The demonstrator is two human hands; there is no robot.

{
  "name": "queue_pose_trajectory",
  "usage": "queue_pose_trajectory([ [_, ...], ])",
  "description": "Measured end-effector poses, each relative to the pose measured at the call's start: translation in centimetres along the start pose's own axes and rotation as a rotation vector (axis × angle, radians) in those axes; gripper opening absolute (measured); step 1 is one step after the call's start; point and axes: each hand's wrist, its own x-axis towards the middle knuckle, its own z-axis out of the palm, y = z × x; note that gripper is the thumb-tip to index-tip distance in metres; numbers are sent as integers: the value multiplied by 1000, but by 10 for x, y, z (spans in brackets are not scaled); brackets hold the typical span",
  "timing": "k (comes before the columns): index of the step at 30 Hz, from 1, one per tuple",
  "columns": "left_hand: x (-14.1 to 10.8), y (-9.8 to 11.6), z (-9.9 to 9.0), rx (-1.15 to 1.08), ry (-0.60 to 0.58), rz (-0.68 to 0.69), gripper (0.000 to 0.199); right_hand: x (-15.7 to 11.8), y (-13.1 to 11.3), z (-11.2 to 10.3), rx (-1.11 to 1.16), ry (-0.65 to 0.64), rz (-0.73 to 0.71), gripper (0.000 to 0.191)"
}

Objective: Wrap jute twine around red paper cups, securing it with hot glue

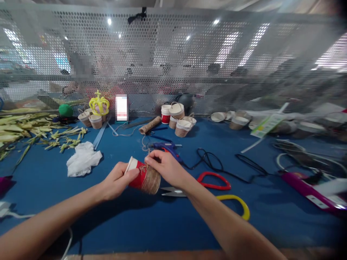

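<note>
My left hand (pixel 118 178) grips a red and white paper cup (pixel 138 177) near its rim. The cup lies tilted on its side in the air, its base pointing right. Brown twine (pixel 152 180) is wound round the base half of the cup. My right hand (pixel 164 166) pinches the twine at the cup's upper side. From there a strand runs back toward a twine roll (pixel 150 125) on the table. Just behind my right hand lies a blue glue gun (pixel 169 147). Scissors (pixel 214 180) with one red and one yellow handle lie partly under my right forearm.
Several twine-wrapped cups (pixel 184 126) stand at the back beside a perforated metal screen (pixel 162 47). Crumpled white tissue (pixel 83 159) and dry husks (pixel 16 126) lie left. A yellow crown-shaped piece (pixel 99 104) stands behind. A black cable (pixel 217 162) and a purple object (pixel 306 189) lie right.
</note>
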Motion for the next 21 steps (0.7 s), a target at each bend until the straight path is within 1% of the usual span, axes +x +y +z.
queue_pose_trajectory([
  [2,1,0,1,-38,20,-20,36,3,3,-1,-17,3,10,18],
  [4,3,-1,3,-126,59,-74,35,4,6,-3,-27,13,25,22],
  [6,6,-2,5,-259,139,-157,33,2,6,-7,-25,29,46,26],
  [8,11,-3,7,-383,277,-241,30,-3,5,-11,-13,39,51,27],
  [9,13,-4,7,-432,324,-278,28,-7,4,-11,-14,43,47,27],
  [11,16,-5,9,-493,385,-324,26,-14,4,-8,-42,46,34,30],
  [12,16,-6,9,-507,396,-334,25,-17,5,-5,-63,49,27,34],
  [15,16,-8,10,-526,352,-322,27,-21,14,9,-100,92,-1,47],
  [18,12,-12,11,-483,254,-274,33,-21,23,20,-112,160,-37,45],
  [21,10,-16,12,-352,226,-241,38,-21,25,24,-128,178,-49,43],
])
